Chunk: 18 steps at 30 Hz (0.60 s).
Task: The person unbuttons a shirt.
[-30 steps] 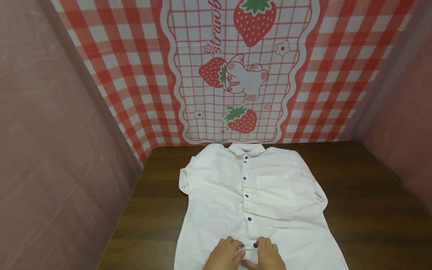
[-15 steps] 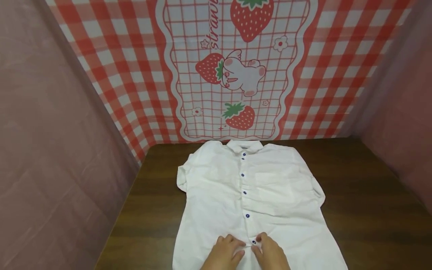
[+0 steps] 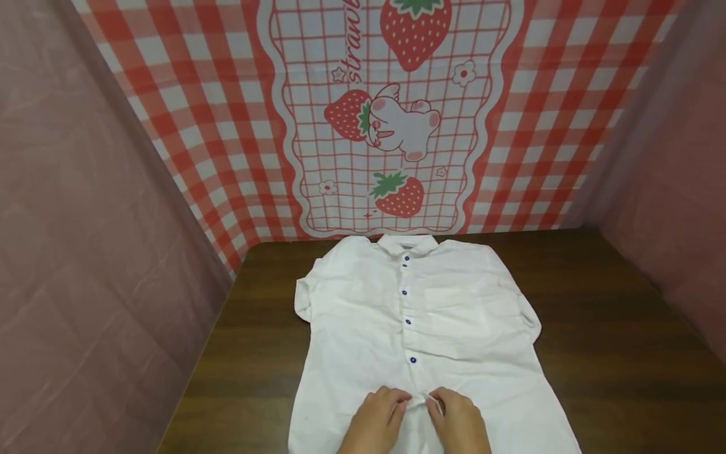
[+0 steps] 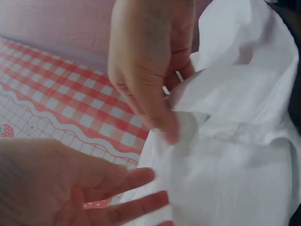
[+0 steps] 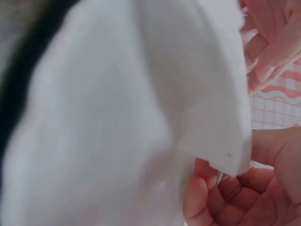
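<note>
A white shirt [image 3: 357,334] with dark blue buttons lies front up, collar away from me. My right hand [image 3: 462,419] pinches its front button band low down, lifting the edge. In the right wrist view, a raised flap of the shirt [image 5: 221,103] covers part of the right hand's [image 5: 249,188] curled fingers. My left hand [image 3: 374,419] is close by on the other side of the opening. The left wrist view shows the left hand's [image 4: 84,188] thumb and fingers apart and fairly straight, fingertips at the cloth. The lowest button seen before is hidden.
The shirt lies on a dark brown wooden table [image 3: 249,353]. Behind it hangs a red-and-white checked cloth [image 3: 227,126] with strawberry prints. Pink fabric walls [image 3: 85,252] stand on both sides.
My right fingers have closed over the low button and lifted the band's edge, so the button no longer shows. Both hands moved slightly up in the view. The rest of the shirt lies as before.
</note>
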Motion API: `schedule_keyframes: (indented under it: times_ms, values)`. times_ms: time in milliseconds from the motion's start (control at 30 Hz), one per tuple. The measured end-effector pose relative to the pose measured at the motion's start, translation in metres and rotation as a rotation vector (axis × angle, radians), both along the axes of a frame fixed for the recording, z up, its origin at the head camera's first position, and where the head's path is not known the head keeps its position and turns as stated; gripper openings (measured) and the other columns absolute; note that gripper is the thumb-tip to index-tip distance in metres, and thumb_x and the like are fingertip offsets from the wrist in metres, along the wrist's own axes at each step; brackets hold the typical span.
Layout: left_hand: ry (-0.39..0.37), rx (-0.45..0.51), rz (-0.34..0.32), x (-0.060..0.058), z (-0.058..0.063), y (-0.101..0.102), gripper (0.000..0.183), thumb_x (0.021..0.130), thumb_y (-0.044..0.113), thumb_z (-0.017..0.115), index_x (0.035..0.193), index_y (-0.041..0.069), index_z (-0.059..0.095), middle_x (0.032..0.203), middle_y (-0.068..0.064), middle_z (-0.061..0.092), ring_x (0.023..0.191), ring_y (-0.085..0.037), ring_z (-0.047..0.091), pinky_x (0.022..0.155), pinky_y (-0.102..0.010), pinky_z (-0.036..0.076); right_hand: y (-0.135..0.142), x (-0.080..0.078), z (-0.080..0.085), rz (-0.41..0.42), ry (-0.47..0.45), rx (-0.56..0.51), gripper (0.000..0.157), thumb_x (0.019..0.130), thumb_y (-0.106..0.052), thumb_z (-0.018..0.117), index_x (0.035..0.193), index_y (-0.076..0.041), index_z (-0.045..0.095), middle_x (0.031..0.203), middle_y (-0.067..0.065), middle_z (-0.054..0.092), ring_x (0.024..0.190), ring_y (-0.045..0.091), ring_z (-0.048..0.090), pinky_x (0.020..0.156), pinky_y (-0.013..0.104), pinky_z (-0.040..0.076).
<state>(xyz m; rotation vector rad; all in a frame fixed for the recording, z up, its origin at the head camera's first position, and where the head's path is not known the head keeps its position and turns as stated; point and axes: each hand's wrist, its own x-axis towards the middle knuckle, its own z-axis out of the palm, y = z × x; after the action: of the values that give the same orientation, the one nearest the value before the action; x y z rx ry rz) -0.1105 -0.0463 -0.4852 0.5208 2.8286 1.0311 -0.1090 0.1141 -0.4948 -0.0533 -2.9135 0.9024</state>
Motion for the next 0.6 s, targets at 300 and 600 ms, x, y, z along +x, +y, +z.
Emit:
schedule_keyframes:
  times_ms: [300, 600]
  values:
    - [0.271, 0.331, -0.004, -0.008, 0.012, 0.009, 0.023, 0.088, 0.004, 0.055, 0.111, 0.007, 0.059, 0.116, -0.008, 0.056, 0.075, 0.001, 0.053, 0.065, -0.016, 0.047, -0.003, -0.003, 0.032, 0.004, 0.145, -0.156, 0.005, 0.085, -0.009, 0.063, 0.082, -0.007, 0.065, 0.064, -0.007, 0.061, 0.056, -0.001, 0.050, 0.054, 0.020, 0.044]
    - [0.148, 0.446, 0.056, -0.021, 0.039, 0.023, 0.025, 0.092, 0.025, 0.058, 0.114, 0.012, 0.059, 0.104, -0.002, 0.058, 0.075, -0.001, 0.056, 0.070, -0.018, 0.051, -0.004, -0.010, 0.077, 0.025, 0.243, -0.316, 0.004, 0.088, -0.010, 0.061, 0.086, -0.007, 0.061, 0.080, 0.005, 0.071, 0.073, 0.015, 0.067, 0.061, 0.023, 0.051]
